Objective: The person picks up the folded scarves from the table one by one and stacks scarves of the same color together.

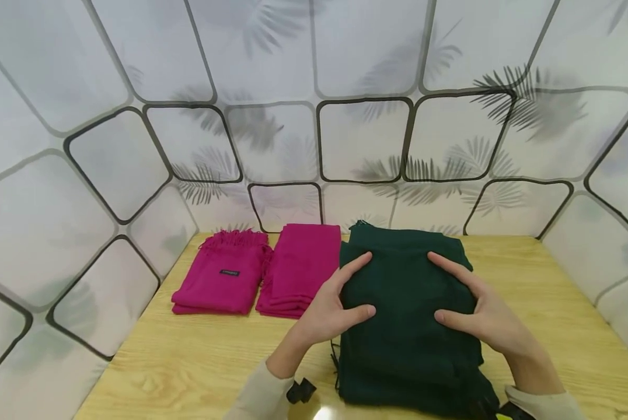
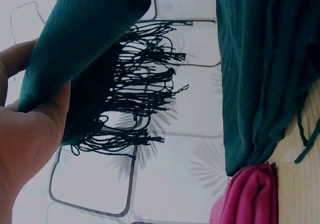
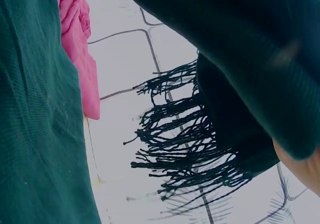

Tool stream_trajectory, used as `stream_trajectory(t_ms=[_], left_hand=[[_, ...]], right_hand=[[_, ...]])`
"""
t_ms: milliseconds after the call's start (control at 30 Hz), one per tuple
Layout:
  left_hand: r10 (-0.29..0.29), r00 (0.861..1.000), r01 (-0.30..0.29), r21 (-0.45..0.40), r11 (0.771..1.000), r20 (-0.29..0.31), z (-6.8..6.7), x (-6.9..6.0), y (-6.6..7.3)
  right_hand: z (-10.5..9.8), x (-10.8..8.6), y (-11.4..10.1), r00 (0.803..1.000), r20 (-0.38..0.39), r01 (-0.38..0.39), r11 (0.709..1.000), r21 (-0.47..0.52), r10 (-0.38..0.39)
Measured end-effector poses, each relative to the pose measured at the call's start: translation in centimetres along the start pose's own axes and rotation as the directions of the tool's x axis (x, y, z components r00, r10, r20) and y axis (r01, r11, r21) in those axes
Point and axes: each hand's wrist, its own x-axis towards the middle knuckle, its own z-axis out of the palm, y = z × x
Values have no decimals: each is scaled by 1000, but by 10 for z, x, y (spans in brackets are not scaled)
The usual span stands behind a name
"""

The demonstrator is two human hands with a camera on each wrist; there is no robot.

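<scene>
Facing a patterned wall (image 1: pixel 363 140) across a wooden table (image 1: pixel 151 367). Holding a green scarf (image 1: pixel 403 286) raised above green cloth (image 2: pixel 250 84) lying there, right of two folded pink scarves (image 1: pixel 214 291). Gripping its sides with left hand (image 1: pixel 332 309) and right hand (image 1: pixel 495 318), resting thumb and index finger well apart on each, hiding the other fingers. Trailing dark fringe (image 2: pixel 145 89) beneath. Showing a black label (image 1: pixel 229 272) on the left pink scarf.

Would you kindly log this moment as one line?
left hand: holds green cloth; right hand: holds green cloth; two magenta cloths: folded on table
</scene>
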Motion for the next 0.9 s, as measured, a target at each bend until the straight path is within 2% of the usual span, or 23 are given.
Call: stream_trajectory(t_ms=[133,267,500,600,767,900], left_hand=[[-12,1000,12,-2,1000,3,1,-1,2],[-16,1000,16,15,1000,-3,2,-2,5],[-27,999,28,-1,1000,35,5,-1,6],[-44,998,44,-1,999,51,7,-3,7],[-62,996,62,9,998,70,9,-6,8],[-113,993,112,9,994,42,11,-7,9]], right_hand=[[-1,-1,-4,1000,8,11,1000,-21,-11],[0,-1,-9,1000,-3,-16,997,-69,15],[-3,-8,-14,999,-4,-50,989,-139,49],[-5,-12,-14,998,26,-52,987,-151,57],[-10,-16,-16,990,110,-74,991,-116,87],[-15,-16,-14,982,166,-72,992,-100,88]])
